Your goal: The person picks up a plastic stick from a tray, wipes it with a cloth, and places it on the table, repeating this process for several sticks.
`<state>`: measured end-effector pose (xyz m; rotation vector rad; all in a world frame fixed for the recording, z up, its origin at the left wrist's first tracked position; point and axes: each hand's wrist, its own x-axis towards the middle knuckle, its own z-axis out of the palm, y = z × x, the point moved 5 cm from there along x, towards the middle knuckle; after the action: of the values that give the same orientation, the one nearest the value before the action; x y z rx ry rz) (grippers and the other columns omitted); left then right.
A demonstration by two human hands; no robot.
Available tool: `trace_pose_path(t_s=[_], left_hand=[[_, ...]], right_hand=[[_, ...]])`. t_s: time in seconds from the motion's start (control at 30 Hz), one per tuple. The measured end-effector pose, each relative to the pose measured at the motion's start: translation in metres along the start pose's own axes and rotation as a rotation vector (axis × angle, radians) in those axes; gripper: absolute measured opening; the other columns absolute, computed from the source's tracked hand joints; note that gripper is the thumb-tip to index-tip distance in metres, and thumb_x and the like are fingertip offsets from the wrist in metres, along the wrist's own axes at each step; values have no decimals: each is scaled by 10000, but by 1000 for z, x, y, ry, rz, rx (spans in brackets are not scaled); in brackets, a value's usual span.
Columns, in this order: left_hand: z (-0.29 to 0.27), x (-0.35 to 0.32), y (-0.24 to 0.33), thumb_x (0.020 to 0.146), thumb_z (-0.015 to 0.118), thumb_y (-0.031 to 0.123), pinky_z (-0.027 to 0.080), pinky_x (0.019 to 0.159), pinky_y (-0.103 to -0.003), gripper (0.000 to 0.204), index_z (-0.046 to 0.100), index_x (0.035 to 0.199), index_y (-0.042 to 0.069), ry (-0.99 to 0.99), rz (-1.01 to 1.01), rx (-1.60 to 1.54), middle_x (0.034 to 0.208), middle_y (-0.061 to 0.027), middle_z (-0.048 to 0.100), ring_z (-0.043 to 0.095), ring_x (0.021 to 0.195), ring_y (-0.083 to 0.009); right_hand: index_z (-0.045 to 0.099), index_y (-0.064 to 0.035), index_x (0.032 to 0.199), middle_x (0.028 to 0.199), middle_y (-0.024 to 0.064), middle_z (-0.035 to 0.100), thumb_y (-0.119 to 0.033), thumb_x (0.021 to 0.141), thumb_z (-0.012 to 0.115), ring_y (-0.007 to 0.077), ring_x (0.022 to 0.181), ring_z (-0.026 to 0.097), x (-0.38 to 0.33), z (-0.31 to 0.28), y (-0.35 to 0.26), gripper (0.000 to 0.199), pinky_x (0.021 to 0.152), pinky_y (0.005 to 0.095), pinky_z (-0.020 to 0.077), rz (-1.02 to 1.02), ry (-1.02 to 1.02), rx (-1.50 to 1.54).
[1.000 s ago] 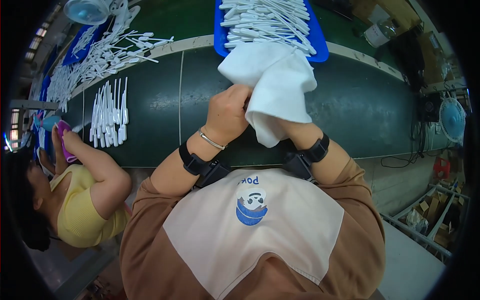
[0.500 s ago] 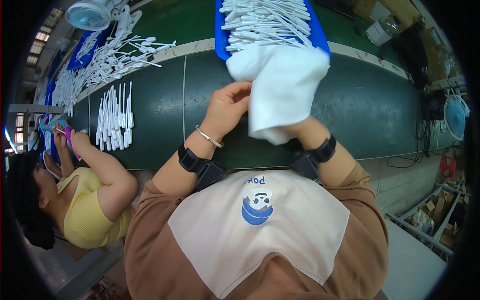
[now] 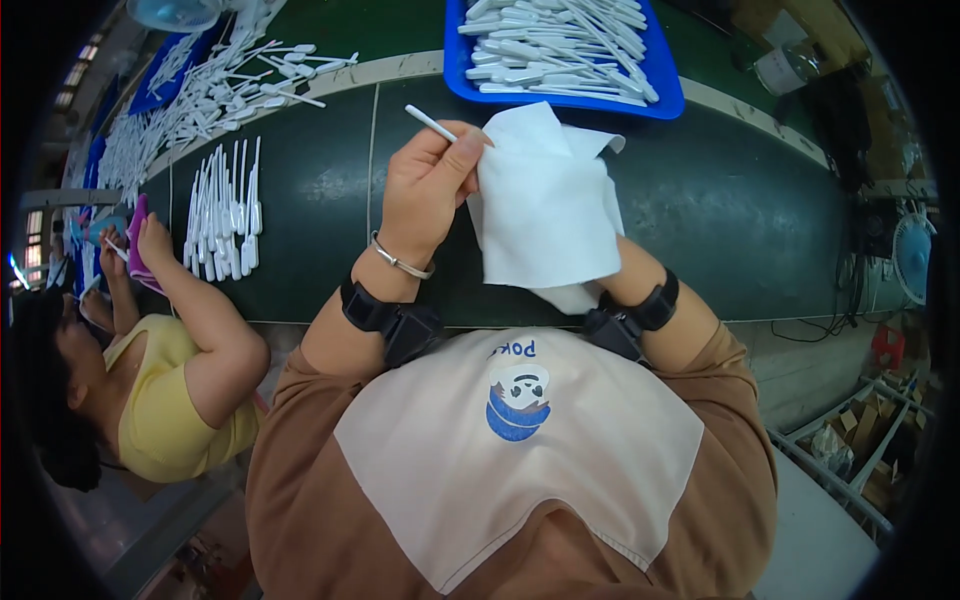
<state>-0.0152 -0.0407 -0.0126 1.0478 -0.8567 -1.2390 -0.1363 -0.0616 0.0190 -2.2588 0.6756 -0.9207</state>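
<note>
My left hand [image 3: 432,185] is closed in a pinch on a slim white plastic stick [image 3: 428,122]. One end of the stick points up and left; the rest is behind my fingers and a white cloth [image 3: 548,220]. The cloth hangs in loose folds over my right hand [image 3: 622,272], which holds it up above the dark green tabletop [image 3: 320,220]. Only the wrist side of that hand shows; its fingers are under the cloth. Just beyond the cloth stands a blue tray [image 3: 580,103] heaped with similar white sticks [image 3: 555,50], many with a thicker end.
Left of my left arm, several white sticks [image 3: 222,215] lie side by side. A loose pile [image 3: 205,115] spreads at the far left. A co-worker in yellow [image 3: 190,400] sits there, holding a purple cloth [image 3: 140,240]. A fan [image 3: 910,250] and a bottle [image 3: 782,70] are at right.
My left hand has lifted and turned, and the white stick now shows in its fingers. The cloth has dropped lower, away from the tray edge, and hangs more spread out.
</note>
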Motion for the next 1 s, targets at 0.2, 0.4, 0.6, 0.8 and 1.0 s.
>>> trace_pose_path(t_s=[0.2,0.4,0.6,0.8,1.0], left_hand=[[-33,10,14,867,463,140,280,394,-162,161,549,832,8,83,148,-276,554,-5,471,365,435,-47],[-16,4,9,870,461,144,314,412,-170,165,538,822,6,35,110,-243,578,-11,488,385,453,-53],[16,-15,3,864,474,133,355,464,-177,145,525,836,0,-115,207,236,629,-27,517,430,508,-63],[1,-13,11,865,471,128,366,476,-179,126,512,870,9,-44,182,-54,637,-37,524,448,525,-69],[-26,2,25,864,470,123,368,466,-175,117,505,877,12,-5,304,-325,624,-40,521,450,502,-73]], right_hand=[[550,-54,833,761,107,538,-134,690,554,272,716,523,12,-14,-9,164,614,345,418,-159,-20,-516],[545,-59,788,759,121,535,-133,672,555,293,726,519,-2,-17,17,138,617,353,418,-60,124,-224],[554,-86,805,765,112,550,-140,675,547,298,699,530,1,6,24,141,594,356,427,66,-68,-138],[573,-77,908,795,127,560,-148,715,527,304,728,530,1,-12,-4,210,637,351,433,-124,6,-364],[560,-76,879,813,131,543,-151,672,558,287,724,533,-20,-31,19,220,627,354,432,-117,262,-306]])
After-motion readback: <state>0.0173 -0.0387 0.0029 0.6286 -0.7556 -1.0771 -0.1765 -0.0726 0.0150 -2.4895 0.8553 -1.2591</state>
